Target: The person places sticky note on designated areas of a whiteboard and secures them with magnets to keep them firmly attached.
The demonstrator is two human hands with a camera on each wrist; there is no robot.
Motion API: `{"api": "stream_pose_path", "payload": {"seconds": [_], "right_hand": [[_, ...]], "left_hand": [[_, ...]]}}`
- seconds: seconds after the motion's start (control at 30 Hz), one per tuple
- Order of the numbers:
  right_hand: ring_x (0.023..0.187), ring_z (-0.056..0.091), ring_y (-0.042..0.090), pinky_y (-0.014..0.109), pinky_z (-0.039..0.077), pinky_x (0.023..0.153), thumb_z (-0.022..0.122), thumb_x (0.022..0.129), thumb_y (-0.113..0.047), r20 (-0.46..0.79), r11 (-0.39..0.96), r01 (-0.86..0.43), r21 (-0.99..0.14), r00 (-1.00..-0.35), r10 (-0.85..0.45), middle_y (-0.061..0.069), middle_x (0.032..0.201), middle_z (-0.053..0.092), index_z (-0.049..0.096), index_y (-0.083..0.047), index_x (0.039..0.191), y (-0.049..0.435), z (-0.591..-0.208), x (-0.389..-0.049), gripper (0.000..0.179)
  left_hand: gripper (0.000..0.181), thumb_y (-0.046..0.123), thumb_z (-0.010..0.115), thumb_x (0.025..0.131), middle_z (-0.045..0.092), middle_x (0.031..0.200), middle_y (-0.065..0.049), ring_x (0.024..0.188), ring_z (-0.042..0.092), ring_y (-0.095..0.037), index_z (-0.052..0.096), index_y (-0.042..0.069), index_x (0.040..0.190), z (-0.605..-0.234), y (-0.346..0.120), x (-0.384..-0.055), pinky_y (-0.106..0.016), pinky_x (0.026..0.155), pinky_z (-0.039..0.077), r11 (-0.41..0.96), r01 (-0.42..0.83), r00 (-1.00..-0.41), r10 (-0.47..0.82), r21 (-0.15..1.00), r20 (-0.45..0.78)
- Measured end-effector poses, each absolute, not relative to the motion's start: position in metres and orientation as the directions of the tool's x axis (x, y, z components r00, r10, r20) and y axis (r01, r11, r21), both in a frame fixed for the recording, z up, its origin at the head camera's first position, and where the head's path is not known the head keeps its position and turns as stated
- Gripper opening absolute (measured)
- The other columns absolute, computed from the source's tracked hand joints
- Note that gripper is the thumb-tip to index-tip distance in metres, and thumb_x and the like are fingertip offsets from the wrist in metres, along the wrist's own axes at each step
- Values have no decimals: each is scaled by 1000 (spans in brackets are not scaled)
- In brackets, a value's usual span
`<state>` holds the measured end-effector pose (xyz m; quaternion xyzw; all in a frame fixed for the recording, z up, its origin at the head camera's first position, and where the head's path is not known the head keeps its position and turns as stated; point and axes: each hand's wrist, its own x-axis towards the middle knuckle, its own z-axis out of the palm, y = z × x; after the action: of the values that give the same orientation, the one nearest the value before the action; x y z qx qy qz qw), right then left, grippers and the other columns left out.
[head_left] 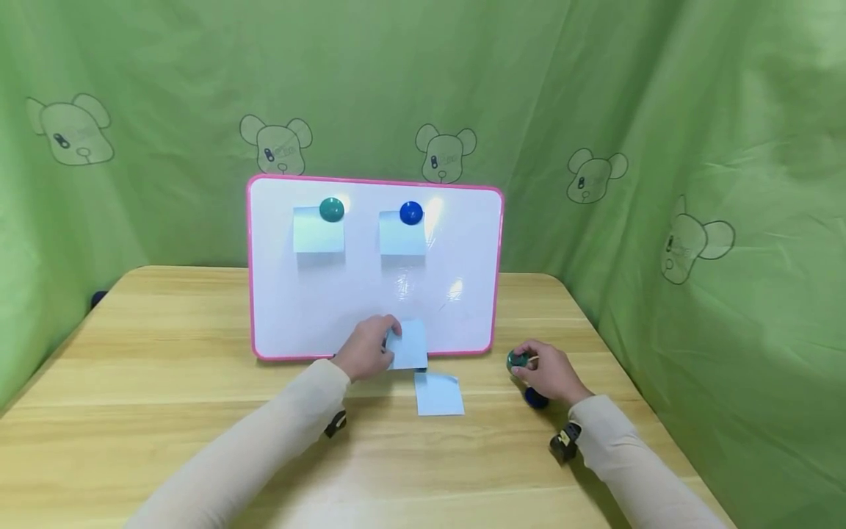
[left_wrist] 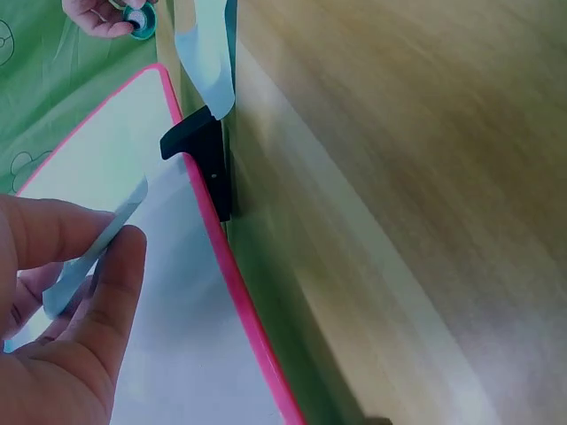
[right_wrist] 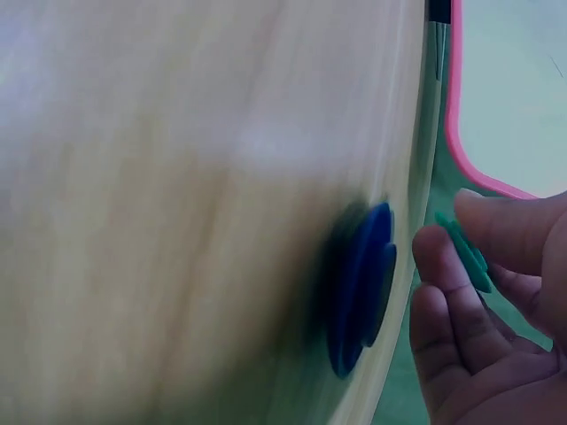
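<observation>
My left hand (head_left: 366,348) pinches a light blue sticky note (head_left: 408,345) by its left edge, in front of the lower part of the whiteboard (head_left: 370,294). In the left wrist view the note (left_wrist: 93,252) is seen nearly edge-on between thumb and fingers. My right hand (head_left: 550,373) pinches a round green magnet (head_left: 516,360) to the right of the board. Close below that hand, a blue magnet (head_left: 536,398) lies on the table. Another blue sticky note (head_left: 439,394) lies on the table in front of the board.
On the pink-framed board, a green magnet (head_left: 332,209) and a blue magnet (head_left: 411,213) each hold a sticky note at the top. A black clip-like foot (left_wrist: 199,150) grips the board's lower edge. Green curtains (head_left: 747,242) hang behind and beside the wooden table (head_left: 132,382).
</observation>
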<state>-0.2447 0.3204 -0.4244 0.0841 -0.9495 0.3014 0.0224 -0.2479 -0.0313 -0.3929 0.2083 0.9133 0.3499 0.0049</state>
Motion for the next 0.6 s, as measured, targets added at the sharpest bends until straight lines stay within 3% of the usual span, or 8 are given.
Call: {"api": "stream_pose_path", "payload": {"seconds": [0.13,0.37,0.6], "right_hand": [[85,64,24,32,56,68,71,85,-3,100,790,-169,-589,-986,-136,14,98,66,62,2,111,320,-423,-245,28],[87,63,26,36,55,72,63,95,-20,140,780,-195,-595,-980,-139,9,94,64,63,-2,110,316,-417,-247,23],[75,57,21,35,48,66,54,100,-30,184,786,-223,-577,-973,-142,9,84,62,61,-4,107,314,-412,-249,28]], "left_hand": [[39,-9,65,80,56,103,-5,89,52,-20,59,6,115,-391,-29,-250,-31,81,51,671,352,-923,366,653,122],[44,-9,64,80,55,114,-6,93,51,-20,58,7,120,-388,-26,-255,-33,87,50,681,333,-932,344,652,116],[48,-10,65,78,55,121,-8,98,50,-21,57,7,123,-385,-24,-259,-34,92,49,692,336,-931,348,639,113]]}}
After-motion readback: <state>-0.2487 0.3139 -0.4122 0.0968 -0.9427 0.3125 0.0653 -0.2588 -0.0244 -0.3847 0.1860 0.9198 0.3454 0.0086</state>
